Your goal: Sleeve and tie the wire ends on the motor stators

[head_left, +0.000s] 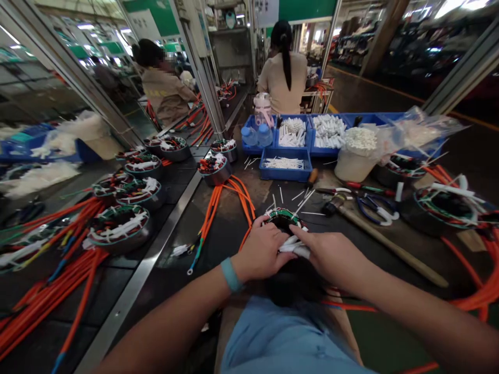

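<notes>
A motor stator (279,213) with green and white windings stands at the table's near edge, in front of my body. My left hand (262,248) is closed at its near side, thumb and fingers around white sleeved leads (293,247). From the other side my right hand (335,257) grips the same sleeved leads, its index finger pressed along them near the stator's rim. Its lower fingers are partly hidden. Thin white ties (304,201) stick up from the stator's far side, and more lie loose beyond it.
Blue bins (286,174) of white sleeves and ties stand behind. A hammer (390,249), blue-handled pliers (376,209) and a screwdriver (368,188) lie right. Stators with orange cables (210,210) line the left conveyor (156,249); another stator (440,208) sits right. Two co-workers (286,78) sit beyond.
</notes>
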The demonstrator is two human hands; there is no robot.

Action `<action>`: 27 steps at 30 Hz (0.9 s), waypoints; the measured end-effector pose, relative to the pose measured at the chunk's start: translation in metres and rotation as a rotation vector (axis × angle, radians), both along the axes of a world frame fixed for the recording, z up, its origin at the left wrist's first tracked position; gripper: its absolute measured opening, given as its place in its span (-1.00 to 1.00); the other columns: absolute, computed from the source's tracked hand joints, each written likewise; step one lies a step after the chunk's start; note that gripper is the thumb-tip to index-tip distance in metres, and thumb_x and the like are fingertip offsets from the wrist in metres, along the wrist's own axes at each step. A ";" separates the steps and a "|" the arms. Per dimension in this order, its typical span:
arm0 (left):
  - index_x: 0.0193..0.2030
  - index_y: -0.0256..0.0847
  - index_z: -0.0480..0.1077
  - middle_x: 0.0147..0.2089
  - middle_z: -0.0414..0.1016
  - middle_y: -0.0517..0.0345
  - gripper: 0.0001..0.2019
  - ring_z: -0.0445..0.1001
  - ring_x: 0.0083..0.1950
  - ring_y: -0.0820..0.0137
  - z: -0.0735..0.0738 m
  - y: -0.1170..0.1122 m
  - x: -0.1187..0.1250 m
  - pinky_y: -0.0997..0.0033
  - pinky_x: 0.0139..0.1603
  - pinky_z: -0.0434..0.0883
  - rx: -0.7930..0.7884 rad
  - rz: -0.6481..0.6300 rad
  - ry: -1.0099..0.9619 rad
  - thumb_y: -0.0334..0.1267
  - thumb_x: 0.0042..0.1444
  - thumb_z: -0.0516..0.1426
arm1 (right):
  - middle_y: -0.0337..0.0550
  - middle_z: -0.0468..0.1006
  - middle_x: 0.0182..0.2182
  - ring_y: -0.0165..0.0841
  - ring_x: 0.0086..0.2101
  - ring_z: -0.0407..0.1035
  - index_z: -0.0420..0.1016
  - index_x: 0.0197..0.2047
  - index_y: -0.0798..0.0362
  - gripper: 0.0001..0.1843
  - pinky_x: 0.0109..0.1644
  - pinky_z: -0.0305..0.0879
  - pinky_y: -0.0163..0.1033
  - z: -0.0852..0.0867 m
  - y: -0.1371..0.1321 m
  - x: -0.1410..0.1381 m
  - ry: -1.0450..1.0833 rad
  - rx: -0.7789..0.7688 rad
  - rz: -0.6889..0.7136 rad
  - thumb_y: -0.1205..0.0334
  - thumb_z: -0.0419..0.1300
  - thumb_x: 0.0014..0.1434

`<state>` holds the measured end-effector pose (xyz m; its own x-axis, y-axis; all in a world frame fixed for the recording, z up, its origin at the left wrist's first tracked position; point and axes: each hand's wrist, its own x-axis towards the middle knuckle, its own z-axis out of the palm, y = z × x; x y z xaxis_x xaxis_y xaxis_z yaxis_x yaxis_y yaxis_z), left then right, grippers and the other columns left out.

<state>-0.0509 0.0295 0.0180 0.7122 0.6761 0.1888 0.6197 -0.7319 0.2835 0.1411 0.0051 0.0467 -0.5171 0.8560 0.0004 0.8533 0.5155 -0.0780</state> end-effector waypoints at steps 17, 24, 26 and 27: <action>-0.45 -0.20 0.33 -0.51 0.35 0.15 -0.60 0.31 -0.39 0.38 -0.019 0.031 -0.025 0.09 0.15 0.14 0.060 -0.326 -0.116 0.05 0.15 -0.10 | -0.04 0.59 -0.46 -0.32 -0.51 0.42 0.59 -0.32 0.10 -0.79 -0.60 -0.12 -0.32 0.030 0.077 -0.035 -0.420 -0.517 0.524 0.40 0.13 0.01; 0.02 -0.24 0.33 -0.18 0.47 0.01 -0.67 0.38 -0.03 0.23 0.008 -0.005 -0.011 0.01 0.28 0.06 -0.030 -0.004 0.005 -0.11 0.20 0.01 | 0.04 0.57 -0.51 -0.32 -0.55 0.39 0.58 -0.39 0.15 -0.81 -0.56 0.01 -0.32 0.021 0.060 -0.027 -0.182 -0.355 0.447 0.45 0.12 0.01; 0.21 -0.32 0.17 -0.12 0.45 -0.05 -0.55 0.38 -0.03 0.24 0.009 -0.017 -0.006 0.04 0.26 0.13 -0.076 0.091 -0.003 -0.22 0.20 0.02 | 0.05 0.57 -0.49 -0.34 -0.54 0.38 0.56 -0.38 0.17 -0.83 -0.53 0.08 -0.33 0.024 0.054 -0.016 -0.077 -0.355 0.395 0.44 0.13 0.03; 0.24 -0.35 0.12 -0.13 0.45 -0.06 -0.52 0.39 -0.05 0.24 0.008 -0.021 -0.004 0.04 0.24 0.16 -0.083 0.107 -0.014 -0.25 0.19 0.03 | -0.01 0.57 -0.48 -0.37 -0.54 0.38 0.56 -0.35 0.15 -0.84 -0.51 0.11 -0.34 0.027 0.053 -0.007 -0.044 -0.381 0.389 0.42 0.13 0.05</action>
<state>-0.0554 0.0083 0.0261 0.6328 0.7618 0.1383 0.6887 -0.6355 0.3490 0.1342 0.0584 0.0733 -0.7879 0.5371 -0.3012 0.6122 0.7357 -0.2897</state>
